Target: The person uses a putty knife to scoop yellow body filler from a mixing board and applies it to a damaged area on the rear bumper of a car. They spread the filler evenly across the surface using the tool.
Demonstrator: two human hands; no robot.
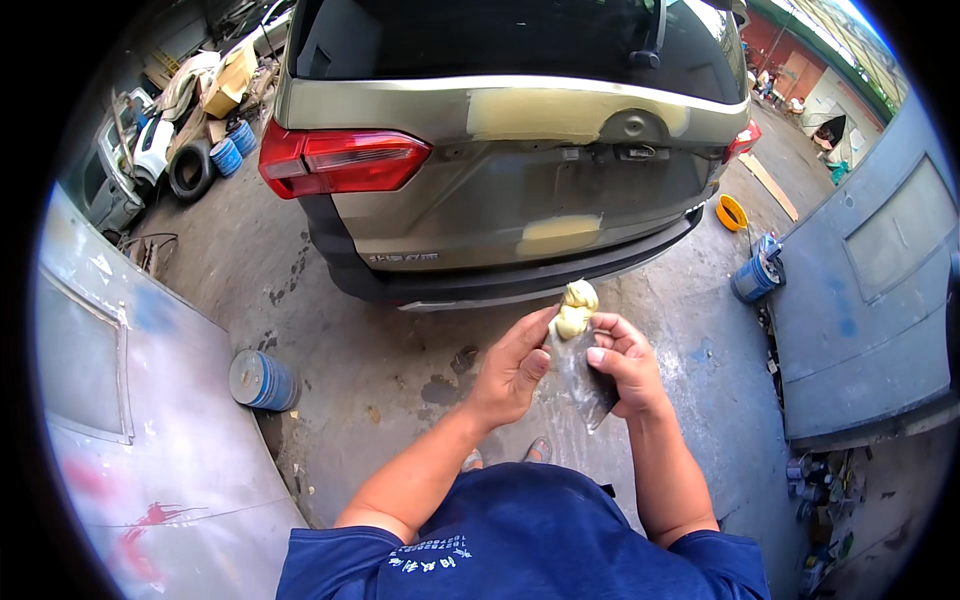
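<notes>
In the middle of the head view, pale yellow putty (576,310) sits in a lumpy heap on the top of a flat, smeared, dark-and-grey spreader plate (582,385). My right hand (627,362) grips the plate's right side, thumb pressed on its face. My left hand (515,368) is curled at its upper left edge, fingertips partly hidden. Just beyond both hands stands the rear of a bronze-grey SUV (500,190), with yellowish filler patches (558,233) on the tailgate and a red tail light (345,160) at left.
Grey panelled doors stand at left (130,420) and right (870,280). Blue buckets (262,380) are beside each. A yellow basin (732,213) and wooden board (768,185) lie right of the car. A tyre (192,172), car parts and cardboard (228,82) are piled at back left.
</notes>
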